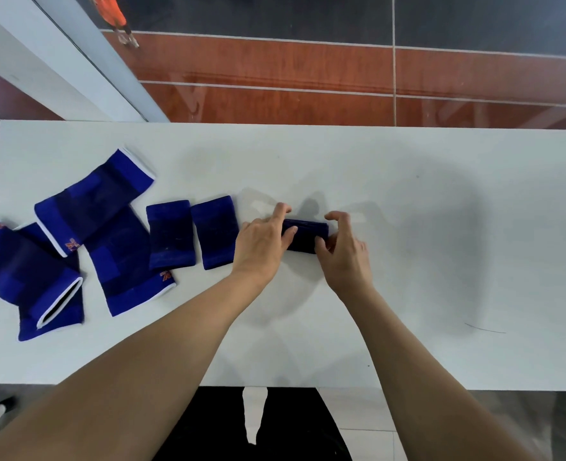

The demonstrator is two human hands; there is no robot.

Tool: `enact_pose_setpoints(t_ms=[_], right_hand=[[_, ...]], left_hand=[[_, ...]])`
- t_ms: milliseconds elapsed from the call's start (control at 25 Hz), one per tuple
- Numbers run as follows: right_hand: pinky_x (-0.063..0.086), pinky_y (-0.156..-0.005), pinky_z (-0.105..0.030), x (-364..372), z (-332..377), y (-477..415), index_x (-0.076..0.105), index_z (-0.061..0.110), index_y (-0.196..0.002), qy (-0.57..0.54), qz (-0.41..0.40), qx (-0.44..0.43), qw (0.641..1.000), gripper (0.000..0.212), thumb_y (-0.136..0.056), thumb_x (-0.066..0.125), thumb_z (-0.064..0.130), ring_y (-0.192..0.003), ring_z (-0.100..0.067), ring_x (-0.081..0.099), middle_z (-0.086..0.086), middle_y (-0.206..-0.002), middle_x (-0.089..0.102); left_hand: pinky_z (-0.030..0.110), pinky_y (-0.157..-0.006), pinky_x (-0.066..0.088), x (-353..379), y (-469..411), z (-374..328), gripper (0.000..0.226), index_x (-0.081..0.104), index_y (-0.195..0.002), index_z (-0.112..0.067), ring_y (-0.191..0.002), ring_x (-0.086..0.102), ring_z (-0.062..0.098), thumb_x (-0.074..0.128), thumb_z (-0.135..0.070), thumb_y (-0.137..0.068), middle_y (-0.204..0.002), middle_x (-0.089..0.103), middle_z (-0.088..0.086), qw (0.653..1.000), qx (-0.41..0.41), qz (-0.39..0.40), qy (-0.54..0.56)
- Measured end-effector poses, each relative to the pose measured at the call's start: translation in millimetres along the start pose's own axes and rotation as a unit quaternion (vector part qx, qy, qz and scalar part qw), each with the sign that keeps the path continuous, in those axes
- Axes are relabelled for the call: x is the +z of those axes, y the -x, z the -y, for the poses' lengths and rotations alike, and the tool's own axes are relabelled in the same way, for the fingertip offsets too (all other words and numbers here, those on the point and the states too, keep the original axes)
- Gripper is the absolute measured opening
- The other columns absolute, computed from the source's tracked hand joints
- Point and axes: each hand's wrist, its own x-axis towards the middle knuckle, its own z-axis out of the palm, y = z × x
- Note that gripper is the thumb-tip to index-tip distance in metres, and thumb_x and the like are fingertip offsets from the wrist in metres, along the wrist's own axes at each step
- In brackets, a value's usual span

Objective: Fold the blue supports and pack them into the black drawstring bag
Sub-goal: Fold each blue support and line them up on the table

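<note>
A dark blue support [306, 235] lies folded into a narrow bundle at the middle of the white table [408, 261]. My left hand [263, 242] presses its left end with thumb and fingers. My right hand [343, 252] pinches its right end, index finger lifted. Two small folded blue supports [170, 234] [215, 231] lie side by side just left of my left hand. Several larger unfolded blue supports with white trim [93, 202] [127, 264] [30, 277] are heaped at the table's left end. No black drawstring bag is in view.
The table's near edge [308, 387] runs just in front of my body. Beyond the far edge is a red and dark floor [308, 78], with a white beam [58, 54] at the upper left.
</note>
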Motion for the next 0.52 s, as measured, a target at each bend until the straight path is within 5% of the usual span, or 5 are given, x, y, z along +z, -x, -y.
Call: enact_pose_setpoints(t_ms=[200,360,520], right_hand=[[0.032,-0.084,-0.039,6,-5,-11,0.056,0.027,-0.12,0.136,-0.07,-0.054,0.987,0.033,-0.089,0.06,0.021,-0.096,-0.026,0.058,0.001,-0.099,0.064],[0.036,-0.084,-0.038,11,-6,-13,0.064,0.017,-0.105,0.188,-0.182,-0.154,0.953,0.027,-0.082,0.069,0.005,-0.091,-0.029,0.058,-0.001,-0.097,0.064],[0.033,-0.11,-0.043,15,-22,-5,0.061,0.017,-0.135,0.227,-0.142,-0.188,0.945,0.054,-0.084,0.061,-0.001,-0.128,-0.024,0.054,0.001,-0.133,0.062]], left_hand=[[0.043,-0.083,0.051,20,-2,16,0.025,0.068,-0.12,-0.022,-0.092,0.061,0.028,0.061,-0.027,-0.097,-0.115,0.066,0.004,0.986,0.111,-0.103,-0.074],[0.04,-0.088,0.043,30,-11,20,0.027,0.069,-0.123,-0.024,-0.101,0.062,0.026,0.059,-0.03,-0.099,-0.117,0.072,-0.005,0.968,0.158,-0.139,-0.136],[0.039,-0.085,0.044,33,-44,3,0.026,0.072,-0.118,-0.027,-0.096,0.063,0.026,0.061,-0.033,-0.096,-0.112,0.073,-0.007,0.972,0.119,-0.16,-0.128]])
